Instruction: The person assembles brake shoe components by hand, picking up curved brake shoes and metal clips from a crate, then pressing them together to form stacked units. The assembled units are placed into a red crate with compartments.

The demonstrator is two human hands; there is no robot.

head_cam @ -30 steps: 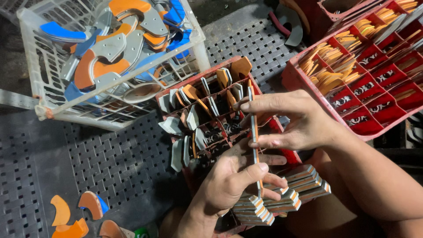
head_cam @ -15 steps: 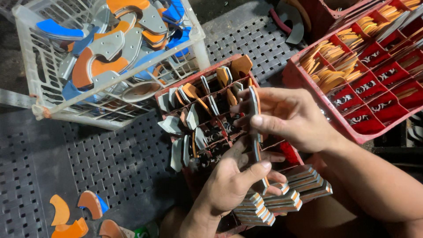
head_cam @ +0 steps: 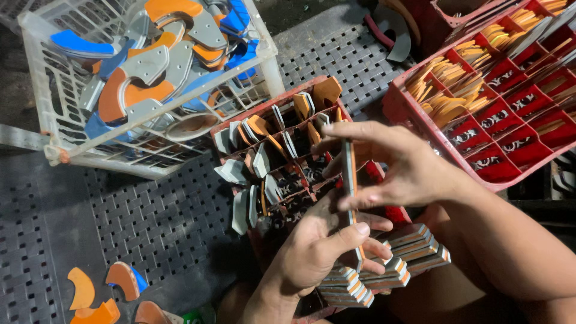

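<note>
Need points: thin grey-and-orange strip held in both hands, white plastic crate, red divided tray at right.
thin grey-and-orange strip [head_cam: 348, 180], head view, mid-length between the hands
white plastic crate [head_cam: 271, 66], head view, right corner post
red divided tray [head_cam: 447, 147], head view, near rim

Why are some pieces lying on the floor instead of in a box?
A few orange curved pieces lie loose on the perforated mat at lower left, outside the white basket and the red divided crates. They look dropped or spilled; I cannot tell how they got there. Nothing looks broken.
</note>
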